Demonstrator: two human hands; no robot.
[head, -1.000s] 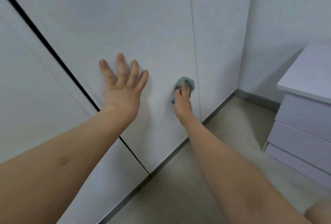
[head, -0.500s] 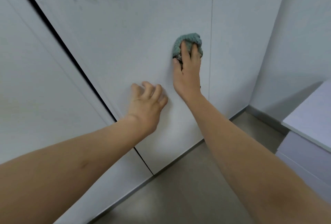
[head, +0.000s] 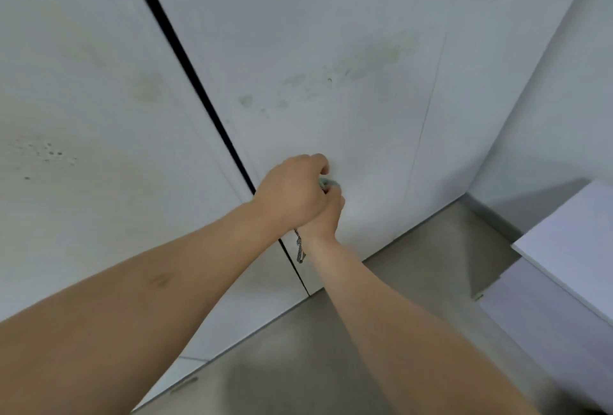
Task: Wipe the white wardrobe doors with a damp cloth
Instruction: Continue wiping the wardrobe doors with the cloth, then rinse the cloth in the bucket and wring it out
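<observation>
The white wardrobe fills the view: a left door (head: 83,89) with dark specks and a middle door (head: 331,116) with faint greenish smudges, split by a black gap (head: 185,66). Both hands meet low in front of the middle door. My left hand (head: 292,192) curls over the top, and my right hand (head: 326,219) sits under it. Between them only a sliver of the teal cloth (head: 329,182) shows, gripped by both hands. A short patterned loop (head: 299,248) hangs below my right wrist.
A narrower white panel (head: 464,83) stands right of the middle door, then a wall corner (head: 547,99) with grey skirting. A pale drawer unit (head: 564,265) juts in at the right. Grey floor (head: 398,308) lies below the doors.
My right hand came down from higher on the door with the cloth. My left hand left the door surface and closed over the cloth and right hand. The view tilted upward.
</observation>
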